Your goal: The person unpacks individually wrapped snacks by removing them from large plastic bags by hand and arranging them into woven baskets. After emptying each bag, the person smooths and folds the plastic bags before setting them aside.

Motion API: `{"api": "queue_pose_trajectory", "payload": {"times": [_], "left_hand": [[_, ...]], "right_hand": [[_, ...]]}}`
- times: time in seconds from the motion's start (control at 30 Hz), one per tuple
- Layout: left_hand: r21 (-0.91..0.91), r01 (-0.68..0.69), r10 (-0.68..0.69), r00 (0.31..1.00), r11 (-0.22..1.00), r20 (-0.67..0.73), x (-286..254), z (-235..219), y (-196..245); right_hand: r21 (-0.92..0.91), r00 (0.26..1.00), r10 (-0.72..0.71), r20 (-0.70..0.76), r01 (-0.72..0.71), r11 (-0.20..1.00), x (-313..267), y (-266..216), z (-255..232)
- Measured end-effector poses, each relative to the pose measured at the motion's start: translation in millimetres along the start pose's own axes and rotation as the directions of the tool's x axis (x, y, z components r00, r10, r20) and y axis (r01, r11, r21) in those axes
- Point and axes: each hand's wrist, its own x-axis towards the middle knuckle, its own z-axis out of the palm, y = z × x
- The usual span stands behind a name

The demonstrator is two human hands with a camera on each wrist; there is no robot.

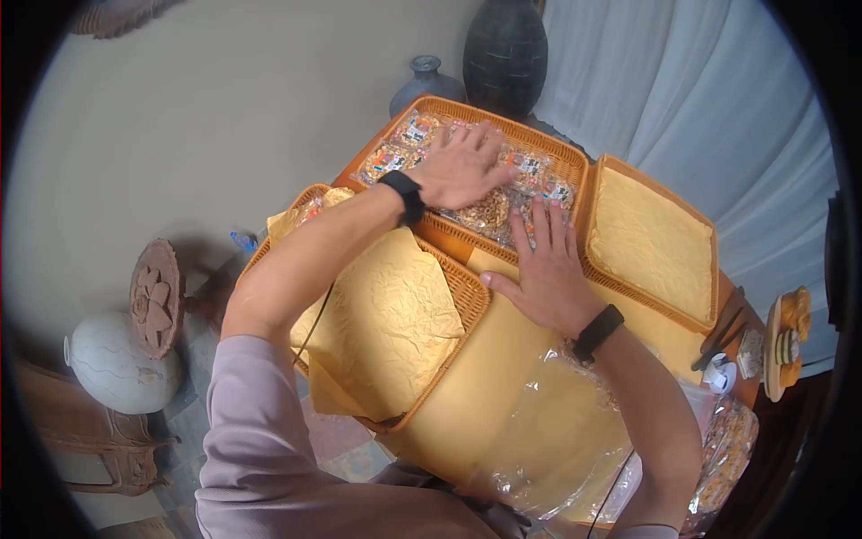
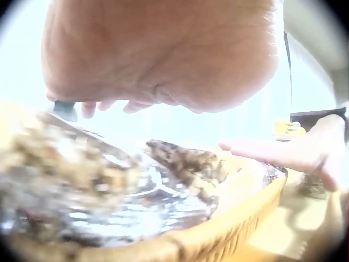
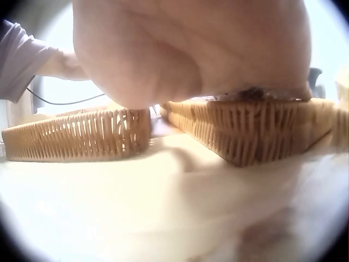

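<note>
Flat and spread, my left hand (image 1: 462, 169) lies over clear-wrapped nut snack packets (image 1: 485, 212) in the wicker basket (image 1: 431, 104) at the back. In the left wrist view its palm is just above the shiny packets (image 2: 136, 204). My right hand (image 1: 549, 274) reaches over the same basket's front edge. Its straight fingers lie over packets at the right end, with the thumb out to the left. Neither hand grips anything. The right wrist view has the palm (image 3: 196, 49) close by the basket's woven side (image 3: 245, 128).
At the left stands a paper-lined wicker basket (image 1: 474, 301) with a few packets at its far end. Another lined basket (image 1: 651, 242) is at the right. A large clear plastic bag (image 1: 575, 440) lies in front. Dark vases (image 1: 505, 58) stand behind, beside a white curtain (image 1: 628, 72).
</note>
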Motion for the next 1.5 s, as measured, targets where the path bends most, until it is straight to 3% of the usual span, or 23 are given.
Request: {"api": "queue_pose_trajectory", "payload": {"times": [0.1,0.17,0.37,0.43,0.57,0.67,0.73,0.83,1.03,1.1,1.23,1.3,1.43,1.5], "left_hand": [[0.054,0.052,-0.055,0.997,0.997,0.055,-20,-7,-29],[0.113,0.070,-0.080,0.993,0.991,0.086,-30,-8,-33],[0.102,0.060,-0.070,0.993,0.993,0.093,-28,15,-21],[0.032,0.034,-0.034,0.999,0.999,-0.006,-28,20,-22],[0.008,0.018,-0.018,0.999,1.000,-0.037,-28,18,-27],[-0.039,0.025,-0.023,0.998,0.999,0.059,-19,-3,-19],[0.187,0.036,-0.068,0.984,0.982,0.167,-9,-21,-8],[0.058,-0.033,0.028,0.997,0.998,0.075,-1,-15,8],[0.068,-0.029,0.021,0.993,0.997,0.116,0,14,15],[0.021,-0.110,0.107,0.988,0.994,0.111,-1,12,11],[-0.007,-0.139,0.139,0.984,0.990,0.115,-4,12,16],[0.013,-0.172,0.173,0.984,0.985,-0.039,-3,19,12],[-0.098,-0.154,0.145,0.985,0.983,-0.093,-4,3,-8],[-0.109,-0.014,0.014,1.000,0.994,-0.002,-14,-19,-30]], "right_hand": [[0.039,1.000,0.009,0.009,-0.009,0.999,1,-2,-3],[0.027,0.990,0.042,0.137,-0.046,0.999,3,-3,-13],[0.009,0.996,0.033,0.082,-0.033,0.999,-2,-1,-7],[0.007,0.998,0.034,0.058,-0.035,0.999,-3,-1,-5],[0.007,0.999,0.030,0.036,-0.031,1.000,-4,-1,-3],[0.007,0.997,0.043,0.071,-0.043,0.999,-3,-2,-7],[-0.002,0.997,0.049,0.062,-0.049,0.999,-2,0,-5],[0.014,0.996,0.046,0.072,-0.047,0.999,-3,-2,-5],[0.047,0.999,0.033,0.036,-0.035,0.998,-4,2,-2],[0.054,1.000,0.012,0.023,-0.013,0.998,-3,1,-3],[0.028,0.997,0.015,0.075,-0.017,0.999,-3,1,-7],[0.027,0.997,0.011,0.074,-0.013,1.000,-2,0,-7],[0.081,0.992,0.024,0.122,-0.034,0.996,-2,4,-13],[0.109,0.988,0.023,0.156,-0.040,0.993,-3,3,-15]]}}
